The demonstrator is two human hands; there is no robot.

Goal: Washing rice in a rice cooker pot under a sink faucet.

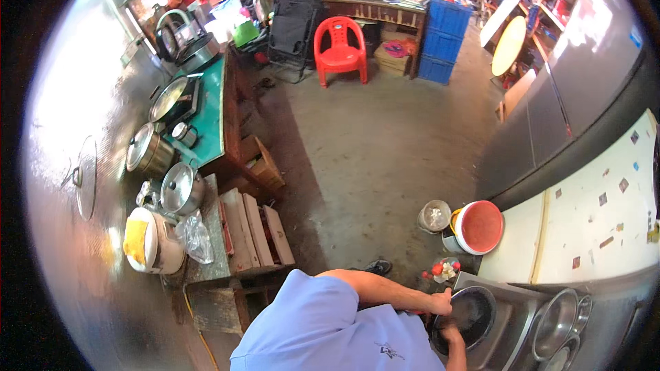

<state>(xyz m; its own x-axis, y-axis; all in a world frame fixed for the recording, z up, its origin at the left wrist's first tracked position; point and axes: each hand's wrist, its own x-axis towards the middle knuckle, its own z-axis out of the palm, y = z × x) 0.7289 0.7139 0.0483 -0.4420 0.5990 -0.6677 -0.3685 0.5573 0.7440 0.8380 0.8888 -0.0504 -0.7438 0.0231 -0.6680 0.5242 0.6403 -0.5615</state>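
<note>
A dark round pan (477, 314), perhaps a wok, is tilted over the stainless steel sink (515, 327) at the lower right. My left hand (441, 303) grips the pan at its near edge, thumb up by the rim. Reaching in from the bottom, my right hand (451, 334) lies over the lower part of the pan's inside. Its fingers are blurred, and whether they hold anything cannot be made out. Beside the sink stand a steel basin (554, 324) and smaller metal bowls (564, 355).
A white bucket with a red basin (482, 228), a small pail (434, 216) and a bag of scraps (444, 269) stand on the floor by the sink. Pots (183, 188) and a rice cooker (154, 242) line the left counter. A red plastic chair (340, 51) stands farther back.
</note>
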